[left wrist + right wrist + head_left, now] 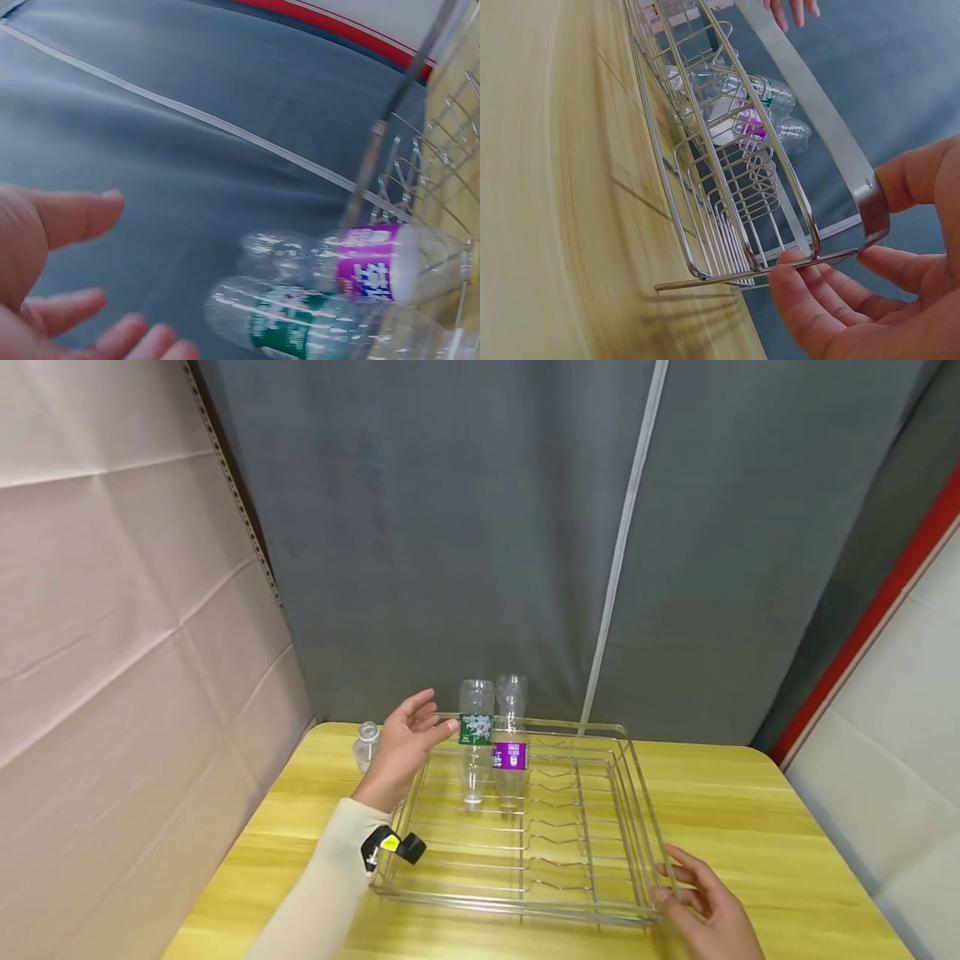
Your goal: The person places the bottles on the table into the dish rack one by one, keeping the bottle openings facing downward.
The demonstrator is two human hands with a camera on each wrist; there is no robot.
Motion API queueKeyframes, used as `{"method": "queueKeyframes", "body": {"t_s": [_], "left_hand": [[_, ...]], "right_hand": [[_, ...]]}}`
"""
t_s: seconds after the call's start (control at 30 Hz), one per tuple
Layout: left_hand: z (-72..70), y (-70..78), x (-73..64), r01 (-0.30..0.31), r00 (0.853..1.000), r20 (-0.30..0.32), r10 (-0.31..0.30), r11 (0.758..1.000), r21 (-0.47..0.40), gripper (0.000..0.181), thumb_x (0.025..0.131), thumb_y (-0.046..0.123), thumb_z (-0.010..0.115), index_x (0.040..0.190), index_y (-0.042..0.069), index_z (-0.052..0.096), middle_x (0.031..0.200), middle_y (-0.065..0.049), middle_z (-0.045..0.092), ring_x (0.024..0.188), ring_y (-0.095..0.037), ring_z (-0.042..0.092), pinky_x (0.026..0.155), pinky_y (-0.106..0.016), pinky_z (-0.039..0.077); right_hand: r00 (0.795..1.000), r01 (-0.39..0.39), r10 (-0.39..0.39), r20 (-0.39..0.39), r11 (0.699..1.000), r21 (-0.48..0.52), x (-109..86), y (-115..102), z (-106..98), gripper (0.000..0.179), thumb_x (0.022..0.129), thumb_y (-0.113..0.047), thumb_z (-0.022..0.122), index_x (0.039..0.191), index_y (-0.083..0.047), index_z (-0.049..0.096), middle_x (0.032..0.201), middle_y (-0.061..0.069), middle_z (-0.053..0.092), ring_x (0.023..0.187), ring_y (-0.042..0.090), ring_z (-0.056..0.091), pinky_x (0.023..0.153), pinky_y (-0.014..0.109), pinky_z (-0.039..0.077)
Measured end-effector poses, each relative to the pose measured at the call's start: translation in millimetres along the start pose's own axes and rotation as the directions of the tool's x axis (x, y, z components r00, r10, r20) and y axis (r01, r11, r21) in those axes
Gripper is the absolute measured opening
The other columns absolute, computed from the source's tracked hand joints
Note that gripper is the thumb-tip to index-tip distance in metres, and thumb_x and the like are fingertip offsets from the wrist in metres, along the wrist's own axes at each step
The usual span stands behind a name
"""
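Note:
A wire dish rack (521, 906) of silvery metal rests on the table. Two clear plastic bottles stand inside it at the back: one bottle with a green label (476, 729), the other bottle with a purple label (511, 756). My left hand (411, 739) is over the rack's left side, thumb and fingers spread and holding nothing, just left of the green-labelled bottle. In the left wrist view, a gap separates the fingers from both bottles. My right hand (712, 906) grips the front right corner of the rack, with thumb and fingers around the rim in the right wrist view.
Another clear bottle (367, 743), without a cap, stands on the table left of the rack, partly behind my left hand. Beneath everything is a yellow wood-grain table (720, 802). A grey curtain (450, 527) hangs behind it, with pale walls on both sides.

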State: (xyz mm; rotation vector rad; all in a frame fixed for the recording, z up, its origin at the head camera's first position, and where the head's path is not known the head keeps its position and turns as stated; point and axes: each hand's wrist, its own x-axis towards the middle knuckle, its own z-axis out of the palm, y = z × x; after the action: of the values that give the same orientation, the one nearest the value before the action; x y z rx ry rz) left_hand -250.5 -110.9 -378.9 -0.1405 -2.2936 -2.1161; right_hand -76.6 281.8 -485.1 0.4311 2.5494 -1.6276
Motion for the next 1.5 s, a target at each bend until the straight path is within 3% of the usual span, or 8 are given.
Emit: {"method": "queueKeyframes", "body": {"t_s": [0.2,0.33,0.43,0.6,0.8,1.07,1.33,1.5], "left_hand": [[-12.4,12.6,-22.8,-0.147,0.984,0.101,0.146,0.989,0.005,0.064,0.097,0.024,0.079,0.155,0.026,0.05,0.155,0.0,0.053,0.146,-0.024,0.053,0.114,-0.035,0.053],[-22.8,20.1,-39.0,-0.227,0.967,0.122,0.225,0.974,0.008,0.065,0.097,0.022,0.079,0.156,0.023,0.05,0.157,-0.001,0.052,0.148,-0.026,0.051,0.104,-0.023,0.057],[-34.0,23.3,-49.7,-0.273,0.958,0.094,0.271,0.962,0.004,0.066,0.097,0.015,0.078,0.156,0.018,0.049,0.157,-0.004,0.051,0.147,-0.029,0.051,0.104,-0.021,0.056],[-54.0,22.2,-61.7,-0.314,0.949,-0.017,0.315,0.949,0.013,0.061,0.097,0.006,0.076,0.153,0.01,0.051,0.152,-0.002,0.054,0.143,-0.022,0.053,0.109,-0.018,0.052],[-74.8,6.1,-62.4,-0.318,0.937,-0.155,0.312,0.948,-0.01,0.057,0.096,0.002,0.075,0.149,0.008,0.054,0.143,0.0,0.058,0.137,-0.019,0.056,0.106,-0.016,0.053],[-95.2,-30.3,-49.4,-0.289,0.914,-0.315,0.256,0.955,-0.062,0.056,0.093,-0.005,0.075,0.145,0.007,0.055,0.132,-0.002,0.061,0.129,-0.023,0.059,0.095,-0.014,0.057],[-103.7,-66.9,-33.4,-0.159,0.941,-0.306,0.145,0.987,-0.021,0.068,0.094,0.002,0.077,0.154,0.006,0.045,0.144,-0.004,0.053,0.136,-0.021,0.052,0.101,-0.011,0.052],[-104.9,-87.0,-20.7,-0.101,0.96,-0.26,0.106,0.994,0.032,0.082,0.092,0.005,0.081,0.16,0.005,0.035,0.159,-0.013,0.043,0.147,-0.026,0.043,0.126,-0.046,0.038]], "right_hand": [[0.998,0.055,-0.054,0.008,0.998,-0.028,-1.8,-1,-8,0.074,0.104,-0.04,0.068,0.163,-0.012,0.036,0.151,0.024,0.057,0.098,0.005,0.067,0.079,0.025,0.06],[0.998,0.056,-0.056,0.01,0.997,-0.053,-3.8,-3,-7,0.073,0.104,-0.042,0.068,0.163,-0.012,0.037,0.151,0.022,0.058,0.097,0.003,0.066,0.078,0.025,0.059],[0.998,0.069,-0.069,0.008,0.996,-0.062,-4.2,-4,-4,0.072,0.104,-0.04,0.068,0.162,-0.011,0.037,0.151,0.023,0.058,0.095,0.004,0.066,0.077,0.024,0.058],[0.995,0.098,-0.098,0.002,0.993,-0.059,-4.6,-2,0,0.07,0.104,-0.035,0.069,0.162,-0.011,0.037,0.149,0.023,0.059,0.094,0.005,0.066,0.076,0.024,0.057],[0.994,0.111,-0.111,0.01,0.992,-0.06,-5.7,-3,-1,0.07,0.104,-0.038,0.068,0.161,-0.012,0.038,0.149,0.021,0.059,0.095,0.006,0.066,0.076,0.025,0.058],[0.993,0.118,-0.117,0.006,0.992,-0.04,-7.2,-4,0,0.069,0.103,-0.038,0.07,0.161,-0.016,0.039,0.149,0.019,0.06,0.096,0.007,0.066,0.076,0.026,0.059],[0.992,0.125,-0.124,0.012,0.992,-0.015,-8.0,-5,1,0.068,0.103,-0.037,0.07,0.161,-0.016,0.039,0.15,0.019,0.058,0.096,0.008,0.067,0.076,0.027,0.06],[0.992,0.128,-0.128,0.01,0.992,-0.005,-9.0,-6,0,0.068,0.103,-0.035,0.07,0.161,-0.016,0.039,0.15,0.019,0.058,0.096,0.008,0.066,0.076,0.028,0.061]]}}
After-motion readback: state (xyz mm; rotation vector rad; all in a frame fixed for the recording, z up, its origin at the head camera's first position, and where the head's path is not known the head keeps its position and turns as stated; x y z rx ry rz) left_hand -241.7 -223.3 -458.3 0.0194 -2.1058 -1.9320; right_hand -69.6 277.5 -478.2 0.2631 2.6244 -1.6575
